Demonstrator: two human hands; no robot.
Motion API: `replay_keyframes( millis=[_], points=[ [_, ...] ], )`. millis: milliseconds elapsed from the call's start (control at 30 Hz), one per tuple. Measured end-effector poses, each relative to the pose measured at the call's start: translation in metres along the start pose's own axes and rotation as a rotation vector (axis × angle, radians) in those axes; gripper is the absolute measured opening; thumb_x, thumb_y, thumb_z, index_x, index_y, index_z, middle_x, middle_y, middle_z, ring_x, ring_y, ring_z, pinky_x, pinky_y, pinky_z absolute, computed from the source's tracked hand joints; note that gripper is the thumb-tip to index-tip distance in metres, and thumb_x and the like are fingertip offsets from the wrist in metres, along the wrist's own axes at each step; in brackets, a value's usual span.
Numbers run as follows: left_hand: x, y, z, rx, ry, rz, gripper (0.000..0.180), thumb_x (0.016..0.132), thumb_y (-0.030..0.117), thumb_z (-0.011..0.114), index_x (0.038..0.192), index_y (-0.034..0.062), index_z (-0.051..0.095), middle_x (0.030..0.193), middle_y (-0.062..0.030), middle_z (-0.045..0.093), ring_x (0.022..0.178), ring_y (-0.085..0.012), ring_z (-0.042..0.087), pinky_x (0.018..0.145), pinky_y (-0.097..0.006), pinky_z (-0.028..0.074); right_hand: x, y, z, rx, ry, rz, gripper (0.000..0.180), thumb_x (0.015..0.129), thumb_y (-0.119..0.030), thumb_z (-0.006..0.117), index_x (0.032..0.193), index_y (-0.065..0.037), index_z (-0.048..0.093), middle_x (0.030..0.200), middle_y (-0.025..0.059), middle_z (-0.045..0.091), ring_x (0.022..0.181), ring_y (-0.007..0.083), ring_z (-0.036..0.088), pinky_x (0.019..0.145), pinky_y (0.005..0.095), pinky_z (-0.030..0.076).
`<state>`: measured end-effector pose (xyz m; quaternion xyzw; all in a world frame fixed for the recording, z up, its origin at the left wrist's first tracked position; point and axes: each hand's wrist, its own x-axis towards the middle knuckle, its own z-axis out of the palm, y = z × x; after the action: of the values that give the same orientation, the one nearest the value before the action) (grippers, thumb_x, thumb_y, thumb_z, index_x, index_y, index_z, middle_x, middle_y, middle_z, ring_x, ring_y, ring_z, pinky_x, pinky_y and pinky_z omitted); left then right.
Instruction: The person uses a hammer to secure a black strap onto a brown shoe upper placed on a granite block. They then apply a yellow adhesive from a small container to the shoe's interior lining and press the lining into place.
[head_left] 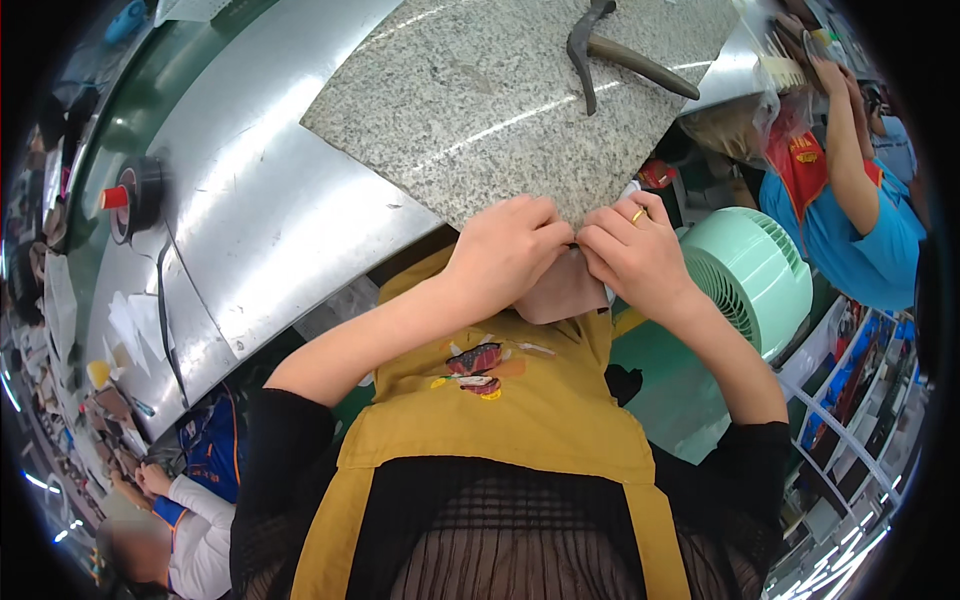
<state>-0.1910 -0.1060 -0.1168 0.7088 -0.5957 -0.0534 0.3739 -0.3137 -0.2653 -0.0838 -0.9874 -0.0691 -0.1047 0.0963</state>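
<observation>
A small pinkish-brown piece, perhaps leather or cloth (566,291), hangs from my fingers just off the near corner of the stone slab (480,110). My left hand (507,250) pinches its upper edge from one side. On the other side my right hand (637,245), with a ring on one finger, grips the same edge, and the fingertips of both hands nearly meet. What lies between the fingertips is hidden. Farther back on the speckled slab rests a hammer (640,66) with a dark curved head and a wooden handle.
A shiny metal table (250,180) carries the slab. To the left stands a black round holder with a red knob (132,199); its cable hangs over the edge. A mint-green fan (765,280) sits close by my right forearm. Other people work at far right and lower left.
</observation>
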Motion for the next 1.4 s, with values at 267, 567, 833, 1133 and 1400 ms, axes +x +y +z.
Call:
replay_keyframes(
  millis=[267,567,833,1133,1400],
  points=[
    [0.004,-0.014,-0.005,0.034,-0.056,0.314,0.019,0.066,0.011,0.064,0.085,0.0099,0.06,0.08,-0.001,0.051,0.072,-0.0177,0.056,0.055,-0.029,0.048,-0.008,0.006,0.0,0.093,0.008,-0.009,0.016,0.075,-0.015,0.067,0.089,-0.012,0.061,0.095,-0.0006,0.06,0.089,0.0196,0.056,0.089,0.0384,0.04],
    [0.003,-0.019,-0.005,-0.024,-0.062,0.318,0.03,0.067,0.009,0.063,0.097,0.0101,0.062,0.081,-0.001,0.051,0.069,-0.0165,0.056,0.052,-0.028,0.048,0.08,0.125,-0.006,-0.159,0.203,0.154,0.032,0.088,-0.024,0.061,0.114,-0.005,0.057,0.107,0.0143,0.061,0.102,0.0331,0.057,0.086,0.0385,0.045],
    [0.006,-0.014,-0.015,0.075,-0.192,0.423,0.031,0.069,0.012,0.061,0.1,0.0063,0.06,0.088,-0.0024,0.05,0.08,-0.0166,0.056,0.059,-0.028,0.05,0.097,0.115,0.008,0.218,0.091,0.346,0.026,0.092,-0.022,0.057,0.108,-0.002,0.056,0.098,0.0133,0.06,0.09,0.029,0.059,0.079,0.036,0.046],
    [0.008,-0.021,-0.02,0.013,-0.244,0.388,0.03,0.07,0.011,0.06,0.1,0.0046,0.059,0.089,-0.0034,0.049,0.08,-0.0171,0.055,0.061,-0.027,0.05,0.005,-0.015,-0.081,0.797,-0.23,0.596,0.025,0.091,-0.004,0.05,0.116,-0.002,0.047,0.085,0.0128,0.058,0.072,0.0273,0.058,0.066,0.0314,0.046],
    [0.006,-0.023,-0.017,0.129,-0.198,0.506,0.027,0.07,0.011,0.06,0.096,0.0045,0.058,0.086,-0.0033,0.049,0.078,-0.0159,0.053,0.06,-0.026,0.048,-0.016,-0.03,-0.071,0.723,-0.234,0.646,0.043,0.078,0.001,0.056,0.12,-0.002,0.048,0.1,0.0198,0.06,0.088,0.0388,0.061,0.069,0.0396,0.05]
  ],
)
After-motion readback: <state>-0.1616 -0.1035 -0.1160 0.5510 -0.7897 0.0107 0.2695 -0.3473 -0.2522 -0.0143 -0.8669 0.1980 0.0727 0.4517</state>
